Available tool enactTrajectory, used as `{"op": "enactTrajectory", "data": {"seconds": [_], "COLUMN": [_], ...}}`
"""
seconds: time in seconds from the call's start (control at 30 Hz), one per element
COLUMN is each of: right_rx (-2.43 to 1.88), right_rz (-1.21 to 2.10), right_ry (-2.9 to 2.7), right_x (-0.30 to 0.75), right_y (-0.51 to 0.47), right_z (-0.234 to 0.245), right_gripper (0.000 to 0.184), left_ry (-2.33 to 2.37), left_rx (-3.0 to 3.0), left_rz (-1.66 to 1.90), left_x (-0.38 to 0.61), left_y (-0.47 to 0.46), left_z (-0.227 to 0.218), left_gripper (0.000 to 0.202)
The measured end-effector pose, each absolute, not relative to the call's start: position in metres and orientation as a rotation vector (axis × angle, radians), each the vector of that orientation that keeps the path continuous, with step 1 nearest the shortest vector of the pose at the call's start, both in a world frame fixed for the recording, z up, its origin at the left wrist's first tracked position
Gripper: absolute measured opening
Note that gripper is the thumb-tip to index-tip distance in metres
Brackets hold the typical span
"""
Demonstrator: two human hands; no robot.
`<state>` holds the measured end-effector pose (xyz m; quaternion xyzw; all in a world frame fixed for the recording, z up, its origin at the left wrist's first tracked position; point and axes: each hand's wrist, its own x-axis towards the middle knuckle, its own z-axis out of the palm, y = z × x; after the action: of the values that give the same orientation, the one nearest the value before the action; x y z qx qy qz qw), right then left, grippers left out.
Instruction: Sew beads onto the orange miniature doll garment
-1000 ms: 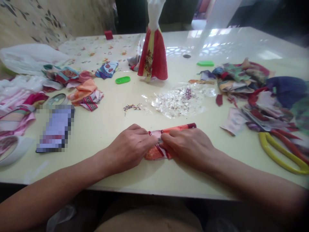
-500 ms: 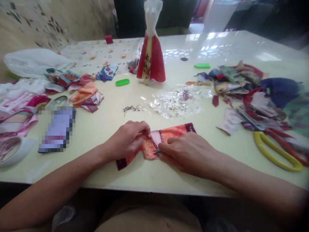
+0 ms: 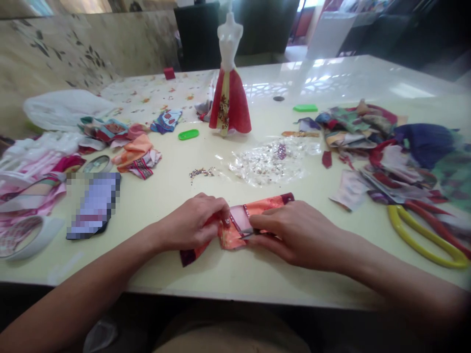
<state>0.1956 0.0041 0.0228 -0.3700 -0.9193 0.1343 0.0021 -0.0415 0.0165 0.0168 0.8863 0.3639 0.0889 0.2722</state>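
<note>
An orange-red printed fabric strip (image 3: 232, 238) with dark maroon ends lies folded on the table between my hands, and a pale panel edged in maroon shows at its middle. My left hand (image 3: 193, 223) pinches its left part, with one maroon end sticking out below. My right hand (image 3: 292, 235) presses on its right part, fingertips at the pale panel. A thin metal bit glints under my right fingertips, too small to name.
A dress form in a red skirt (image 3: 230, 108) stands at the back. Nearby are loose beads (image 3: 200, 172) and a clear plastic sheet with sequins (image 3: 267, 162). Yellow-handled scissors (image 3: 423, 240) and fabric scraps (image 3: 382, 166) lie right. The table's front edge (image 3: 235, 294) runs close below my hands.
The strip's lower-left maroon end now sticks out past my left hand, unlike the compact fold one second ago. My hands sit slightly further apart, and the view has tilted upward.
</note>
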Motion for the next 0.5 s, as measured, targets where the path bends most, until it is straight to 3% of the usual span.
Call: {"op": "enactTrajectory", "data": {"seconds": [0.27,0.5], "right_rx": [-1.203,-1.08], "right_rz": [0.365,0.148], "right_ry": [-2.694,-2.485], "right_x": [0.202,0.196], "right_y": [0.009,0.005], "right_z": [0.022,0.007], "right_gripper": [0.032,0.034], "left_ry": [1.011,1.026], "left_rx": [2.31,1.678], "left_rz": [0.341,0.639], "left_x": [-0.042,-0.039], "left_y": [0.016,0.013], "left_z": [0.015,0.015], "left_gripper": [0.012,0.015]}}
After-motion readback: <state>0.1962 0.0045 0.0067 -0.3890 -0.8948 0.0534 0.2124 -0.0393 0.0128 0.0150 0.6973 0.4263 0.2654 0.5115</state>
